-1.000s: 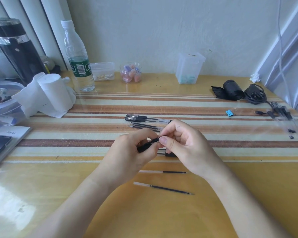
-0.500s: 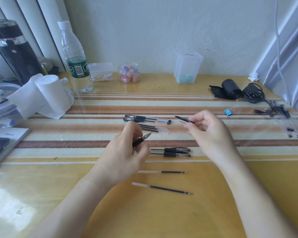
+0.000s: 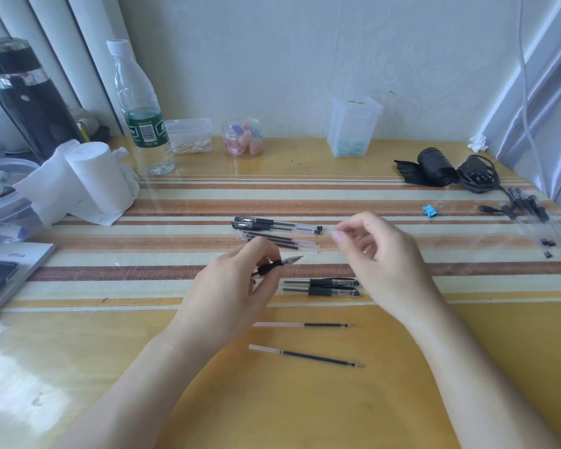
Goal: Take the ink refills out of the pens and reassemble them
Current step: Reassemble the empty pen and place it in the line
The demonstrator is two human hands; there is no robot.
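Pen [image 3: 277, 264] is pinched by its black grip in the left hand [image 3: 234, 286], tip aimed right, over the middle of the worktop [image 3: 78, 367], same as half a second back. Right hand [image 3: 379, 254] is blurry now, fingers loosely curled. The black bit it pinched doesn't show anymore, so can't tell if it holds anything. Two refills [image 3: 305, 325] lie toward the near edge.

Near-left bench [image 3: 78, 367] bare, wide room for us. Between our forearms two refills [image 3: 324, 325] lie flat, low hurdles. Beyond them two capped pens [image 3: 321, 286], in narrow gap between left hand [image 3: 230, 286] and right hand [image 3: 376, 251]; held pen [image 3: 277, 265] pokes into it. Pen pile [image 3: 276, 226] behind. We see open bench strip between pile and jar [image 3: 242, 137] at back. Left flank crowded: tissue roll [image 3: 91, 179], bottle [image 3: 143, 124]. Right flank: clip [image 3: 430, 210], cables [image 3: 476, 176], more pens [image 3: 536, 212].
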